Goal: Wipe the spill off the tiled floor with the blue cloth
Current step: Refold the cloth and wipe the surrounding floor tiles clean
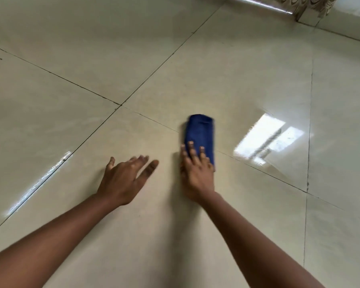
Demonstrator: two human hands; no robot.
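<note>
The blue cloth [200, 135] lies folded into a narrow strip on the tiled floor [227, 65], just past a dark grout line that runs diagonally under it. The right hand [196, 173] rests flat on the near end of the cloth, its fingers [192, 151] straight and slightly spread, pressing down on the fabric rather than curling round it. The left hand [124, 179] is to its left, apart from the cloth, fingers extended and loosely splayed with nothing in them; whether it touches the tile I cannot tell, as it is blurred. Both forearms are bare. Window light [266, 140] reflects on the glossy tile to the right of the cloth, and a patterned curtain [303, 5] hangs at the top right corner
</note>
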